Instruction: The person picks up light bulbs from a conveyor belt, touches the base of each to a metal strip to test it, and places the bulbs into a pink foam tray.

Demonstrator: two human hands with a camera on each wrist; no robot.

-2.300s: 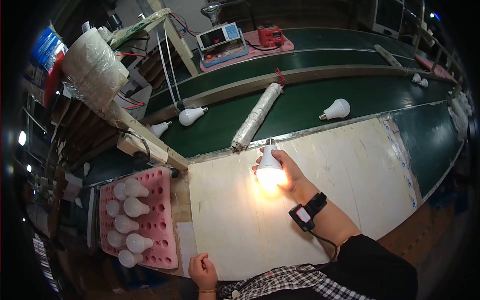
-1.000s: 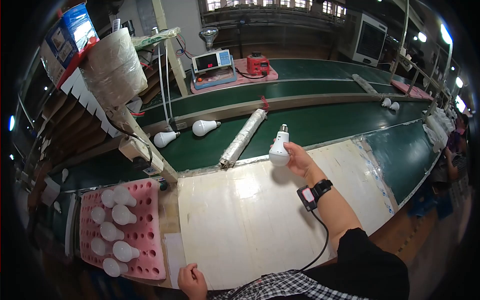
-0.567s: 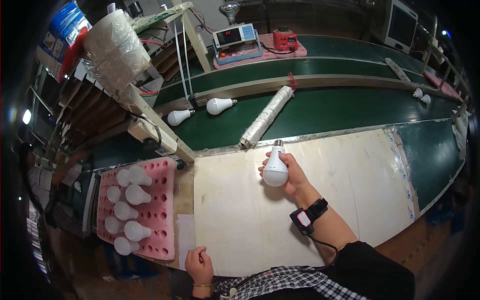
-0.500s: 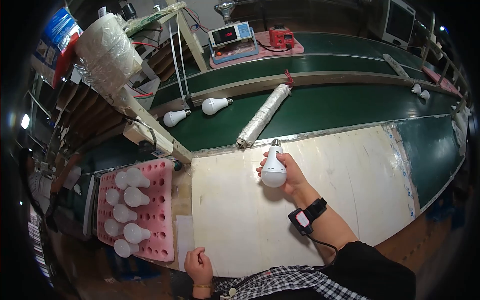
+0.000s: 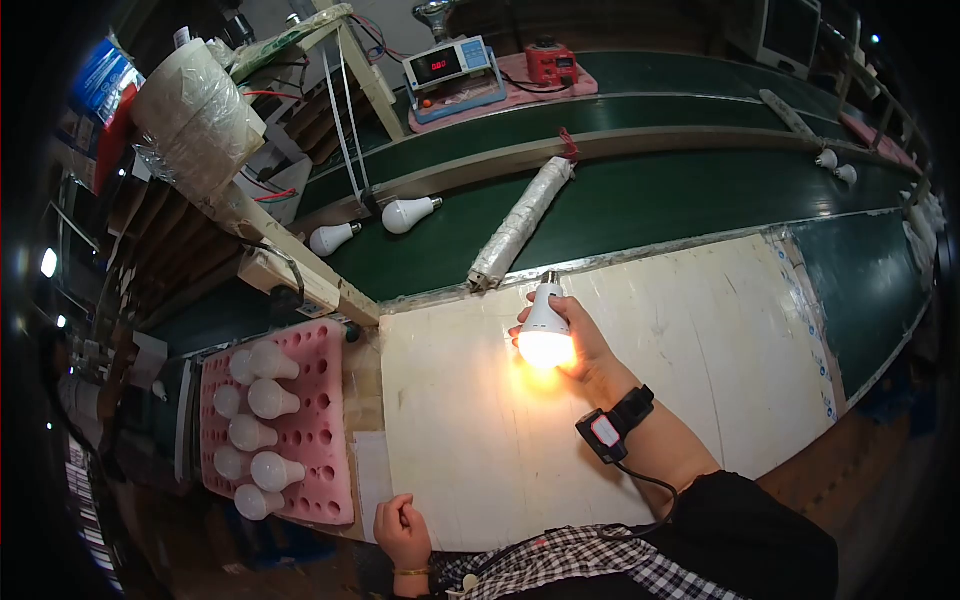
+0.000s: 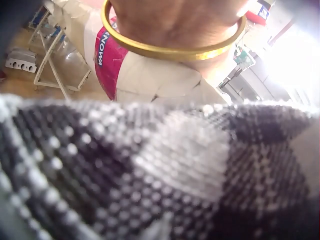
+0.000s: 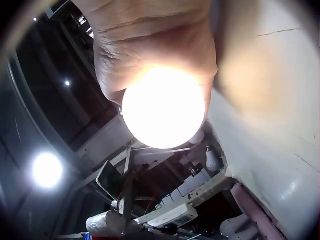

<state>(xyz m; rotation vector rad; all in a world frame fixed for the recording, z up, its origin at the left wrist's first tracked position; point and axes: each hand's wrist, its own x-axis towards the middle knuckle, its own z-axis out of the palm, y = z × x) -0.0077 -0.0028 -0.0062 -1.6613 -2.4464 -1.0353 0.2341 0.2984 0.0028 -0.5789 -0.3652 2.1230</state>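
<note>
My right hand grips a white light bulb above the pale board, its metal base pointing away from me and its dome glowing brightly. In the right wrist view the lit dome shows below the palm, while the fingers are hidden. Near the board's front left edge, my left hand rests with its fingers loosely curled and nothing in them. The left wrist view shows mostly checked cloth and a yellow bangle.
A pink foam tray with several white bulbs stands at the left. Two bulbs and a wrapped bar lie on the green surface beyond the board. A meter and a red device stand farther back.
The bulb in my right hand, lit in the oldest frame and unlit in the later ones, is glowing again. The hand has come back from farther forward. A bulb on the green surface at right is gone.
</note>
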